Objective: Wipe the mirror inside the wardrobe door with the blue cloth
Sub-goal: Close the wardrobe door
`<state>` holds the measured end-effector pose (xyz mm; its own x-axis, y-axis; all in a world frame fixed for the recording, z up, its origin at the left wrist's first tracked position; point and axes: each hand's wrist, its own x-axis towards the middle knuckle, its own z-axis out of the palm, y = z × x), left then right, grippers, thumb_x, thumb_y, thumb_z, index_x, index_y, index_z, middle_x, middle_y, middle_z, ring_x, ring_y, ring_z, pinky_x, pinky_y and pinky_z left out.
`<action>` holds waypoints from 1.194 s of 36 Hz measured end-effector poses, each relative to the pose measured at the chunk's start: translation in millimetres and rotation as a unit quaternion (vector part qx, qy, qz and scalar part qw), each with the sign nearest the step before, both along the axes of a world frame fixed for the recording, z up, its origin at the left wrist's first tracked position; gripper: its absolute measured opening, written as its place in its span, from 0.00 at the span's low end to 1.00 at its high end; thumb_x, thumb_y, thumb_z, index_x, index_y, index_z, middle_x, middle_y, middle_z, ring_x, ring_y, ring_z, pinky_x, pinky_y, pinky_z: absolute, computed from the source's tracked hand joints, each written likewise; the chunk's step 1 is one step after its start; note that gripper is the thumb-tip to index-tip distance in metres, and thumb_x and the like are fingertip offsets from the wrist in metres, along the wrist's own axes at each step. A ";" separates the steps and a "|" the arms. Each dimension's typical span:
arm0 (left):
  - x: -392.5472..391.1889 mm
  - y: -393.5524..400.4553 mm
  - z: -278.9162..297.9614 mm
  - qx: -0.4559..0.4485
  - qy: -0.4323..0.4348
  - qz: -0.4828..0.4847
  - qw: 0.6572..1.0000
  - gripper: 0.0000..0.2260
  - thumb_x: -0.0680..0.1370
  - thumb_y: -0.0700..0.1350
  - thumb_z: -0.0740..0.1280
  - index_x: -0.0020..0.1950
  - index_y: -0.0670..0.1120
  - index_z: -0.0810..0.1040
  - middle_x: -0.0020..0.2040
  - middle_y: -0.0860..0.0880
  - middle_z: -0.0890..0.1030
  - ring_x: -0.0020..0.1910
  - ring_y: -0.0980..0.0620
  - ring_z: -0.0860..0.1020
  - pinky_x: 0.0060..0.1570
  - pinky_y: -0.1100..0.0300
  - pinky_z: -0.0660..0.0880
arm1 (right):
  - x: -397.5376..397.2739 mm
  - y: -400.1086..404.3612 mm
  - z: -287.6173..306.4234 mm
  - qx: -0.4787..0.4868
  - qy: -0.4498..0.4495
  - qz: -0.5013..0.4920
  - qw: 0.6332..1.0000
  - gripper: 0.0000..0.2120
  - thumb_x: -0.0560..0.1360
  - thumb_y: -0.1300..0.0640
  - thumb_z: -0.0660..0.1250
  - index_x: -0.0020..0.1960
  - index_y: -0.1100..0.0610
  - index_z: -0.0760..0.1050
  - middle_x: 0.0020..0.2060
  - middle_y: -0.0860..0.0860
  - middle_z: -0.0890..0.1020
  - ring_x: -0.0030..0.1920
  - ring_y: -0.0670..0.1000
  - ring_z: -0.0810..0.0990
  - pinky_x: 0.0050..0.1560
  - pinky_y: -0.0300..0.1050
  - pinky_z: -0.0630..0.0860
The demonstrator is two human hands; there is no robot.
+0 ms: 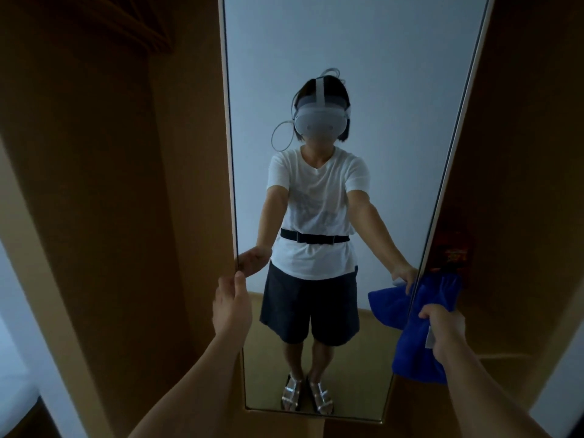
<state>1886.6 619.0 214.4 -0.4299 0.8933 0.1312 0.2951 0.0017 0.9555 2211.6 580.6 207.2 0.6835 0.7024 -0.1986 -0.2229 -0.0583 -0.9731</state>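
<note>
Left hand [232, 306] grip clasps mirror [347, 74] edge; right hand [444, 330] grip pinches blue cloth [420, 349].

The left hand [232, 306] grips the left edge of the tall mirror [347, 74] on the brown wardrobe door [177, 153], while the right hand [444, 331] clutches the blue cloth [417, 349] bunched against the mirror's right edge, hanging below its knuckles.

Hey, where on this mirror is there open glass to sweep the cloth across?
Open glass: the whole span of the mirror between the left hand at the left edge and the blue cloth. Crowded only at the lower right edge, where the right hand bunches the cloth.
</note>
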 end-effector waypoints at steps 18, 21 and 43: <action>-4.4 -12.7 13.2 0.020 -0.026 -0.073 0.997 0.18 0.81 0.55 0.52 0.69 0.53 0.65 0.63 0.49 0.74 0.61 0.46 0.72 0.59 0.49 0.69 | -10.5 -27.5 -0.8 -0.019 0.000 -0.021 1.000 0.16 0.69 0.69 0.63 0.55 0.57 0.70 0.43 0.55 0.75 0.43 0.57 0.73 0.46 0.51 0.68; 7.3 -22.7 8.7 0.025 0.004 -0.025 0.999 0.15 0.80 0.52 0.57 0.64 0.49 0.69 0.56 0.49 0.76 0.47 0.54 0.73 0.46 0.57 0.68 | -13.6 -34.1 1.6 -0.023 -0.009 -0.009 1.000 0.13 0.69 0.70 0.63 0.52 0.59 0.70 0.39 0.55 0.75 0.38 0.56 0.73 0.43 0.50 0.68; 132.9 -143.4 -4.5 0.032 0.027 -0.142 0.989 0.05 0.76 0.43 0.65 0.51 0.51 0.76 0.42 0.56 0.78 0.41 0.61 0.77 0.36 0.71 0.72 | -47.2 -100.1 -0.4 -0.041 -0.060 0.073 0.995 0.10 0.68 0.69 0.64 0.45 0.58 0.70 0.35 0.53 0.74 0.35 0.53 0.72 0.35 0.45 0.67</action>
